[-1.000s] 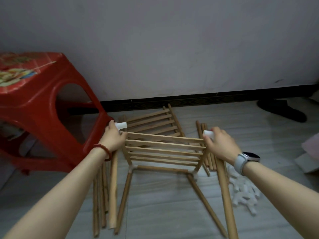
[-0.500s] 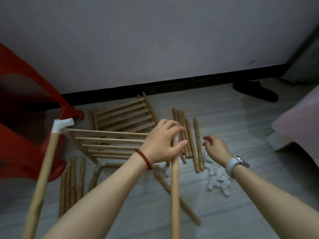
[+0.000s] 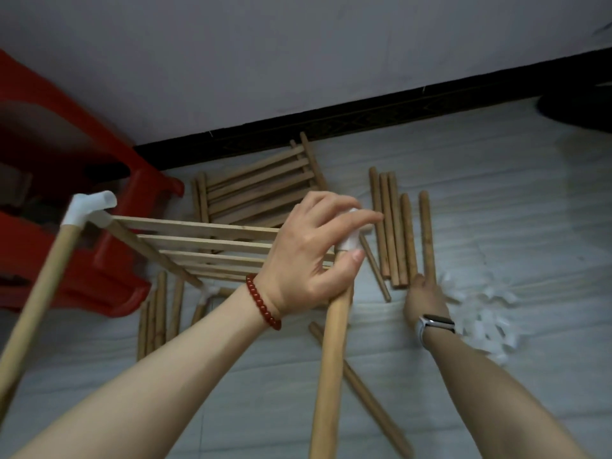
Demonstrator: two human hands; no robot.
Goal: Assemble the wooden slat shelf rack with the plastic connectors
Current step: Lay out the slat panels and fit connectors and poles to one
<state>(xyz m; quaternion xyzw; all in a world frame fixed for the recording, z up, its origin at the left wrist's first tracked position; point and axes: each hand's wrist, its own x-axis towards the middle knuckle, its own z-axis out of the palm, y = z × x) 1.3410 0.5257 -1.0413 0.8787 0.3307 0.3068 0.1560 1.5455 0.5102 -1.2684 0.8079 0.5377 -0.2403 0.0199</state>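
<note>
Gripping the top of a round, light-brown wooden pole (image 3: 331, 359), the left hand (image 3: 311, 256) curls its fingers and thumb around the white plastic connector (image 3: 347, 241) capping that pole, at the near right corner of the half-built rack. A red bead bracelet (image 3: 263, 304) circles that wrist. The pale wooden slat shelf panel (image 3: 198, 241) runs from this corner across to a second white plastic elbow connector (image 3: 87, 208) at the far left, which sits atop another light-brown pole (image 3: 36, 299) slanting toward the lower left edge. Beneath the panel, a lower white joint (image 3: 208, 289) ties in more rods.

The right hand (image 3: 425, 294), wearing a grey-strapped smartwatch (image 3: 433, 324), reaches down to the pale floor (image 3: 496, 210), its fingers at the near ends of a row of loose brown wooden dowels (image 3: 397, 226); whether it holds one cannot be told. Just right of this hand lies a blurred heap of white plastic connectors (image 3: 483, 323).

A second slatted wooden panel (image 3: 258, 187) lies flat near the black baseboard (image 3: 364, 117). More dowels (image 3: 157, 316) lie at the left beside a red plastic stool (image 3: 66, 226), and one long rod (image 3: 364, 392) lies on the floor behind the gripped pole.
</note>
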